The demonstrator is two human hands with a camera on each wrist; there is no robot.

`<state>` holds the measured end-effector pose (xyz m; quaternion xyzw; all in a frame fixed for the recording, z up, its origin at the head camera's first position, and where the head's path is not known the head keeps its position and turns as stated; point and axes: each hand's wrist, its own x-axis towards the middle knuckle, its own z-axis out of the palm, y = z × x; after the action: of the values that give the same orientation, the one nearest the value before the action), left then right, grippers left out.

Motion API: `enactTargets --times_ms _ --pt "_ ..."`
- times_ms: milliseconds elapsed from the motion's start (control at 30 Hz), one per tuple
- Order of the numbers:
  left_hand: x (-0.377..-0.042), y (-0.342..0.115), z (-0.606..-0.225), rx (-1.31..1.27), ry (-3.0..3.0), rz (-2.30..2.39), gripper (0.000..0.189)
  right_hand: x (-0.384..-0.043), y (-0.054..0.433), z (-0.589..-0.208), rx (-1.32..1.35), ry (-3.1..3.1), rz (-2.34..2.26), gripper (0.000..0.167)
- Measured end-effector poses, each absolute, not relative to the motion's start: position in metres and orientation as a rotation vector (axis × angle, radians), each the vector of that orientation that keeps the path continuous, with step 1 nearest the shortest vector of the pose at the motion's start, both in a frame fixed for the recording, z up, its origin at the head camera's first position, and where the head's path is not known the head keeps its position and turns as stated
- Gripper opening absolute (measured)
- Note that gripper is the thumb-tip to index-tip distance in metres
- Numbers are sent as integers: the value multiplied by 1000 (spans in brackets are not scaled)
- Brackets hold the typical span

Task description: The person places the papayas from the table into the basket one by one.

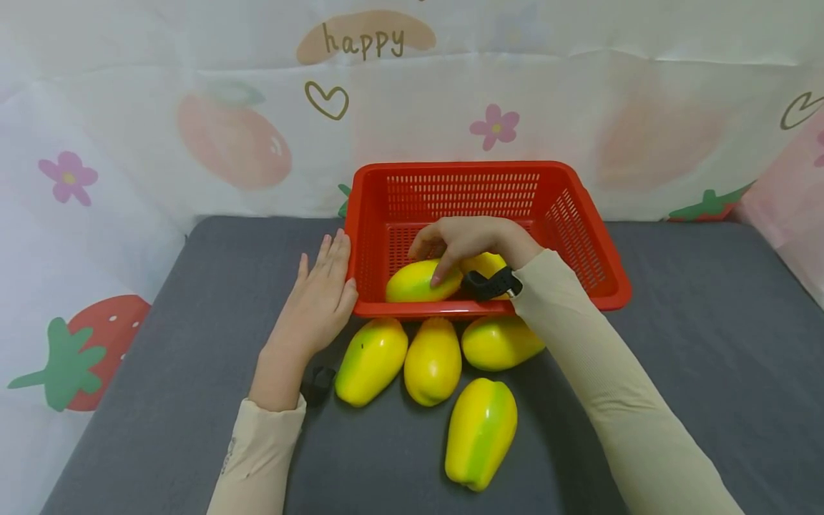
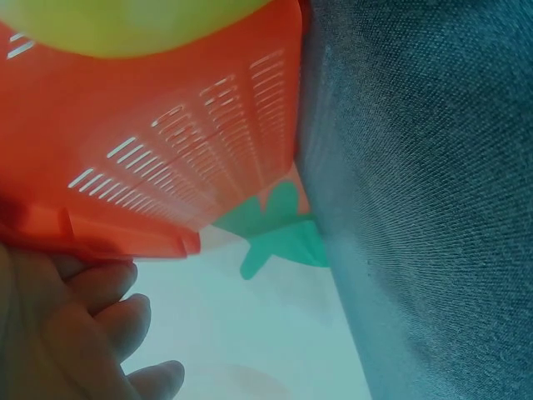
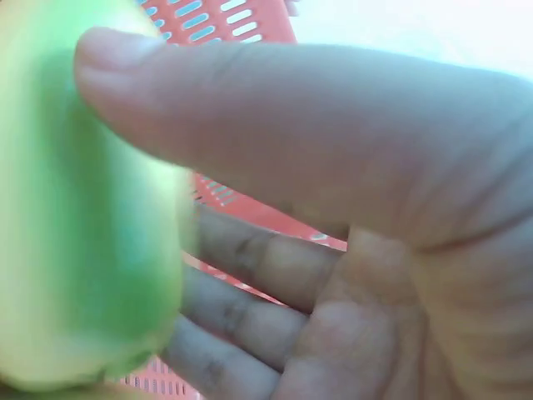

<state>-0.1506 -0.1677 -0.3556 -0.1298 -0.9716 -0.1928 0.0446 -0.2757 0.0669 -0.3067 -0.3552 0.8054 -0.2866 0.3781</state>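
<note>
Papaya (image 1: 418, 281), yellow-green and glossy, sits in the basket (image 1: 476, 166) at 8 o'clock. Clock positions are read from the basket's centre, with 12 at the far wall.

Right hand (image 1: 473, 237): thumb on the near side of the fruit, fingers on the far side, pinching it. Left hand (image 1: 322, 290): well apart from the other, fingers extended against the basket's outer wall, between 8 and 9 o'clock.

Handling: the shine suggests a smooth, firm, slightly slippery skin. Weight is probably modest; it cannot be confirmed by sight. Preferred hold: across the girth, thumb opposed to fingers, clear of the tapered end.

Container: red plastic with slotted walls. Contents in view: the pinched fruit and a second papaya (image 1: 486, 265) at 6 o'clock, partly hidden by the black wristband (image 1: 481, 285).

Outside, on the grey tabletop (image 1: 695, 343), three papayas (image 1: 433, 363) lie along the near wall from 7 to 6 o'clock. A fourth papaya (image 1: 481, 435) lies farther out, at 6 o'clock.
</note>
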Motion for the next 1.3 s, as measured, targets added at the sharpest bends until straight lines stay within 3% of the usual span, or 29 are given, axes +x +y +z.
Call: enactTargets --times_ms 600,1300 --pt "-150 -167 -355 -405 -2965 -589 61 -272 67 -304 -959 2100 -767 46" --pt "-151 -168 -357 -400 -2964 -573 61 -234 103 -288 -1067 2230 -1052 47"
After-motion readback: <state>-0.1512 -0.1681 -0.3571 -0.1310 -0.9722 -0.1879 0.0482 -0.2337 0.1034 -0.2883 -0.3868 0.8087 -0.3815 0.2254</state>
